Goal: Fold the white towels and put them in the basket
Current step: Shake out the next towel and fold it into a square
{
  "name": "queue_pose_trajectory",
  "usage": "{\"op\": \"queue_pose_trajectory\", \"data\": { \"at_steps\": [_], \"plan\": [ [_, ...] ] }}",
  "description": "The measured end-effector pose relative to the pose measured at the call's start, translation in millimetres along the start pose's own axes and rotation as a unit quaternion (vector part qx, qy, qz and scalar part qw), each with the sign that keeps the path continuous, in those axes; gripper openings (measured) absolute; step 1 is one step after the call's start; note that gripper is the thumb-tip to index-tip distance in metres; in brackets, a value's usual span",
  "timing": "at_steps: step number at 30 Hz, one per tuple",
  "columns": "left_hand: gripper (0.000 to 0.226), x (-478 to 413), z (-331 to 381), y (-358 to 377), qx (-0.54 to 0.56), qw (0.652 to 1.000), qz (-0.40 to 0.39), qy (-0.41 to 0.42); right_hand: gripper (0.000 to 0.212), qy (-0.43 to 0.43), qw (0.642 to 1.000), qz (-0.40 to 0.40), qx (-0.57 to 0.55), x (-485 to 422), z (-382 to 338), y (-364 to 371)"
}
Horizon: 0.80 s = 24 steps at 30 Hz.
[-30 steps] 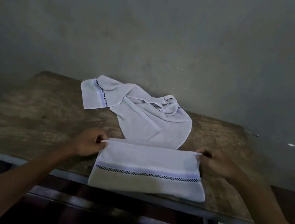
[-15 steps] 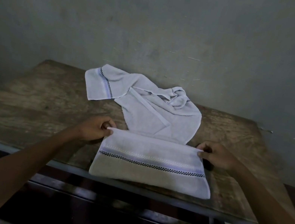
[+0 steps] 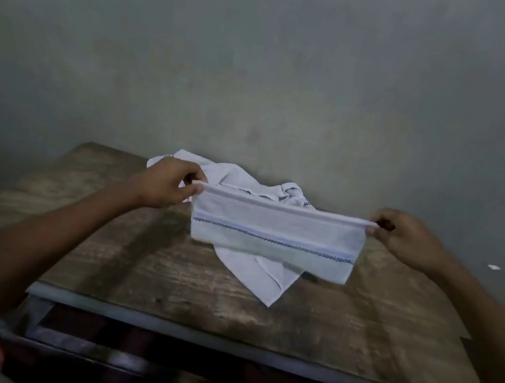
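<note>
A grey wall (image 3: 271,76) fills the top half of the frame. A wooden table (image 3: 137,265) fills the lower half. A loose towel (image 3: 259,277) lies crumpled mid-table, near the wall. In front of it, at mid-frame, a folded towel (image 3: 275,229) hangs stretched flat. The left hand (image 3: 166,183) pinches its top left corner; the right hand (image 3: 404,238) pinches its top right corner. It is blurry, so its bottom edge may or may not touch the loose towel.

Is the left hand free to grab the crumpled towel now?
Probably not yet: left hand and right hand each pinch a top corner of the folded towel, stretched in front of the crumpled towel. Reach itself looks fine.
</note>
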<state>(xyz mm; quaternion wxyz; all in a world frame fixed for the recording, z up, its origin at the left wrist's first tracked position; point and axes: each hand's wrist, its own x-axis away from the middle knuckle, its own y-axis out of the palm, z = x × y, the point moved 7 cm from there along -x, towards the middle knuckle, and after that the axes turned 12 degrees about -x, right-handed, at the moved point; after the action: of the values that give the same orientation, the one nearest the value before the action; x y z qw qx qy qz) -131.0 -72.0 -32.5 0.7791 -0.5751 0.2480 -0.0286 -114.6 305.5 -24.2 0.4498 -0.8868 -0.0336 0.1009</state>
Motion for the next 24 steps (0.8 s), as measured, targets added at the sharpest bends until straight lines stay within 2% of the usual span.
{"op": "queue_pose_trajectory", "data": {
  "at_steps": [1, 3, 11, 12, 15, 18, 20, 24],
  "plan": [
    [0.009, -2, 2, -13, 0.003, 1.000, 0.028, -0.006, 0.007, -0.009, 0.999, 0.028, -0.013, 0, -6, -12],
    [0.008, -3, 4, -33, 0.029, 0.997, 0.068, -0.015, 0.009, -0.025, 0.999, 0.019, -0.004, 3, -20, -22],
    [0.014, 6, 12, -53, 0.166, 0.984, 0.044, -0.056, 0.005, -0.037, 0.994, 0.079, -0.063, 27, -34, -59],
    [0.016, 6, 12, -51, 0.186, 0.980, 0.036, -0.059, 0.004, -0.034, 0.994, 0.069, -0.075, 30, -33, -59],
    [0.023, 3, 12, -38, 0.194, 0.979, -0.025, -0.060, 0.008, -0.003, 0.996, -0.035, -0.082, 37, -26, -41],
    [0.023, -1, 13, -16, 0.144, 0.986, -0.065, -0.057, 0.008, 0.028, 0.994, -0.047, -0.093, 32, -8, -28],
    [0.017, -7, 18, -6, 0.116, 0.991, -0.040, -0.059, 0.008, 0.035, 0.996, -0.017, -0.081, 23, 5, -28],
    [0.014, -15, 31, -4, 0.091, 0.993, 0.055, -0.050, 0.006, 0.028, 0.993, 0.107, -0.045, 20, 14, -40]
  ]
}}
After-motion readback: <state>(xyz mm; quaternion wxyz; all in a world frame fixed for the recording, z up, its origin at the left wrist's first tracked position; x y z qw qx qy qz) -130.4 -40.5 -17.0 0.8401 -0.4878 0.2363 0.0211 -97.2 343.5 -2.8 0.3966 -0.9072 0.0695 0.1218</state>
